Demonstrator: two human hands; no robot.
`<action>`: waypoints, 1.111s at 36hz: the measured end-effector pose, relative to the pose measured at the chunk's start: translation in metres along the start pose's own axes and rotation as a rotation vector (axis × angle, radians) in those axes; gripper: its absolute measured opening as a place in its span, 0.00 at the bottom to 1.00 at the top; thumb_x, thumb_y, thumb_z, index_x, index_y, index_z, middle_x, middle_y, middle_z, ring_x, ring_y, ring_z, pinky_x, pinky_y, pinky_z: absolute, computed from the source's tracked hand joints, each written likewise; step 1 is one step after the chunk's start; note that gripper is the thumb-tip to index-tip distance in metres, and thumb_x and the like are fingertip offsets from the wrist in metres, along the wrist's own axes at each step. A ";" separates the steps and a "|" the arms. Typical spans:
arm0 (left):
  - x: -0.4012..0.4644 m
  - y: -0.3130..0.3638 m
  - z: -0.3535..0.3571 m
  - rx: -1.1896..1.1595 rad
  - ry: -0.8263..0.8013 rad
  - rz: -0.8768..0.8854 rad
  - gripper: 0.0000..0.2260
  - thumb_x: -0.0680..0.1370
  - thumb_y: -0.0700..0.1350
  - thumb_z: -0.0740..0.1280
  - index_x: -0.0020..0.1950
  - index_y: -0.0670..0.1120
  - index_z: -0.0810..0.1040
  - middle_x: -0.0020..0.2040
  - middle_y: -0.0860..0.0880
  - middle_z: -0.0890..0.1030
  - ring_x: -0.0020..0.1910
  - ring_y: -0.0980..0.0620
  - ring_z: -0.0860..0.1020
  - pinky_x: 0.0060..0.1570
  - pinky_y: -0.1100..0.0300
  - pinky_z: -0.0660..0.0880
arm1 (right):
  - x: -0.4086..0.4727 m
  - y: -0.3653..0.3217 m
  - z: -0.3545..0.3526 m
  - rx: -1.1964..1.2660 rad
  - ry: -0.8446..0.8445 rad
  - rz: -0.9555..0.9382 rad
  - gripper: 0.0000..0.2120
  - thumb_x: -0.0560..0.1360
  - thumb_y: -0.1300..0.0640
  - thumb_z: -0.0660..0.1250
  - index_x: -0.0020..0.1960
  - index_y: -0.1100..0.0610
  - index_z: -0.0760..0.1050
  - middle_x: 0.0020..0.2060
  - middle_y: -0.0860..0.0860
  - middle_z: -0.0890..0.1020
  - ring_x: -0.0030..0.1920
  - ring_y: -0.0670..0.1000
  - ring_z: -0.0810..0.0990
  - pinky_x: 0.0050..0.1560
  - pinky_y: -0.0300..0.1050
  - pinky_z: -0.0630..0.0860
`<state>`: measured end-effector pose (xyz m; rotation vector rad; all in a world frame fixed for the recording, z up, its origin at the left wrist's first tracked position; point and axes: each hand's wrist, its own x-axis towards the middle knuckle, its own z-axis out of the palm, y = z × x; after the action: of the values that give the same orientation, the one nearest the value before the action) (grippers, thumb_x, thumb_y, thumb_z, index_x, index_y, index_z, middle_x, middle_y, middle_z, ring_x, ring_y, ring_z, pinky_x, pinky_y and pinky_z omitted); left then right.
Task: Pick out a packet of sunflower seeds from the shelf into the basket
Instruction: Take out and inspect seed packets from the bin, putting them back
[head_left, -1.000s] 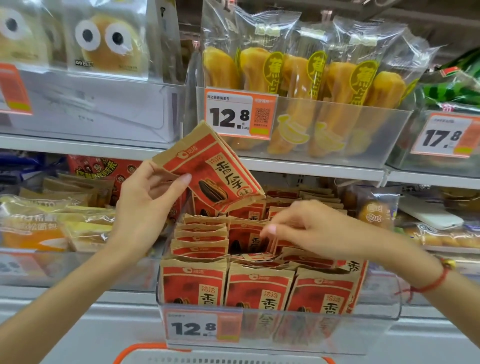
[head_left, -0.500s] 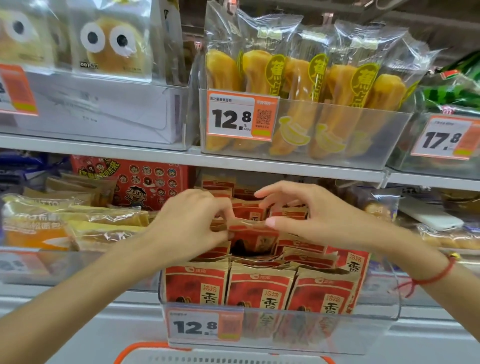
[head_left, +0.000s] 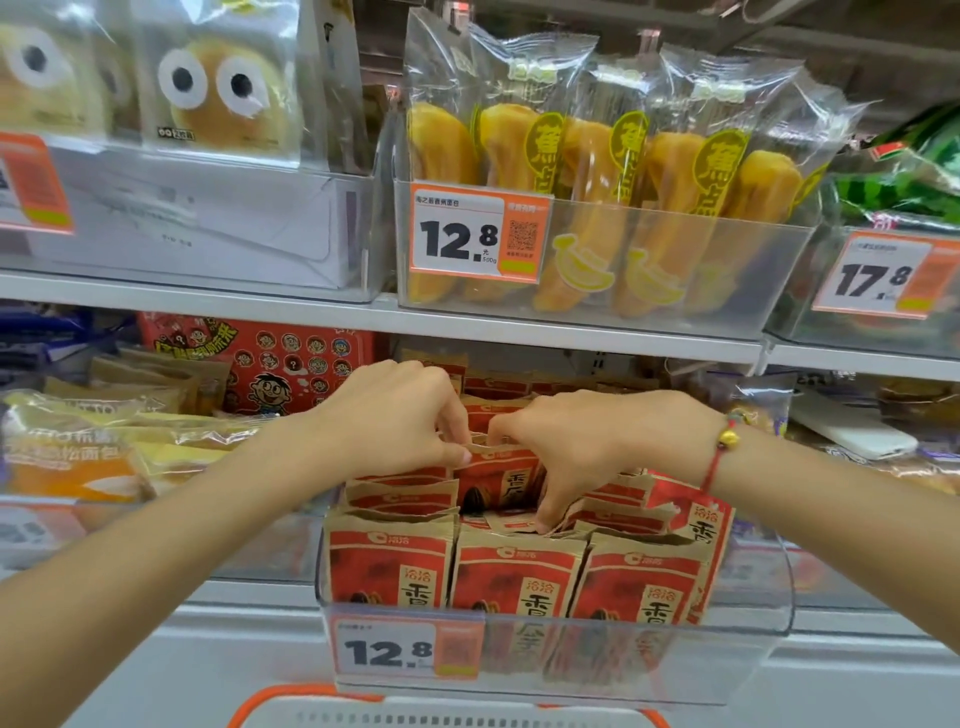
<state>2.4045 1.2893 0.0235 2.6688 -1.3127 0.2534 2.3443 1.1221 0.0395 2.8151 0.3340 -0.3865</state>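
The head view looks at a shop shelf (head_left: 519, 332) with a clear plastic bin (head_left: 753, 649) of red-and-tan sunflower seed packets as the landmark. The bin stands on the lower level, below the white shelf edge, and carries a price tag (head_left: 384, 649) reading 12.8 on its front wall.

Both hands meet over the middle of the bin. The left hand (head_left: 395, 421) comes in from the left, its fingers curled down and its thumb pressed against the top edge of one sunflower seed packet (head_left: 498, 483), which stands upright in the middle rows of the bin, raised a little above its neighbours. The right hand (head_left: 587, 441) comes in from the right with a red cord bracelet (head_left: 719, 457) at the wrist; its fingers are bent downward, pinching the same packet's right edge and reaching among the packets just behind the front row. Both hands are grasping this packet, which is still inside the bin.

Three more packets (head_left: 519, 577) line the bin's front wall, facing the camera.

Below the bin, at the bottom edge of the view, the orange rim of the basket (head_left: 291, 696) shows.

Above the bin, a second clear bin holds banana-shaped bread packs (head_left: 587, 171) with another 12.8 tag. Left of the seed bin lie yellow bread packs (head_left: 104, 441) and a red cartoon box (head_left: 270, 364).
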 end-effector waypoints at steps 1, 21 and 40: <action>0.002 -0.001 0.000 -0.003 -0.013 0.001 0.10 0.75 0.59 0.69 0.50 0.57 0.85 0.51 0.59 0.83 0.52 0.59 0.78 0.43 0.63 0.70 | 0.001 0.001 -0.003 0.015 -0.036 0.003 0.44 0.67 0.42 0.76 0.75 0.50 0.58 0.68 0.50 0.72 0.66 0.53 0.72 0.60 0.48 0.73; -0.002 -0.010 0.010 -0.046 0.029 0.031 0.08 0.77 0.56 0.67 0.53 0.57 0.83 0.52 0.59 0.83 0.54 0.59 0.78 0.48 0.59 0.73 | 0.001 0.000 0.005 -0.097 0.107 -0.061 0.46 0.65 0.39 0.76 0.74 0.52 0.58 0.68 0.48 0.72 0.66 0.52 0.72 0.62 0.49 0.72; 0.004 0.021 0.023 0.232 0.034 0.007 0.18 0.76 0.57 0.67 0.62 0.51 0.78 0.54 0.50 0.80 0.56 0.48 0.76 0.55 0.55 0.70 | -0.005 -0.006 0.031 -0.086 0.414 0.061 0.19 0.77 0.52 0.62 0.67 0.54 0.73 0.52 0.54 0.82 0.54 0.58 0.79 0.52 0.48 0.75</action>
<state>2.3918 1.2684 0.0034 2.8331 -1.3588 0.4779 2.3314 1.1170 0.0109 2.7936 0.3368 0.2247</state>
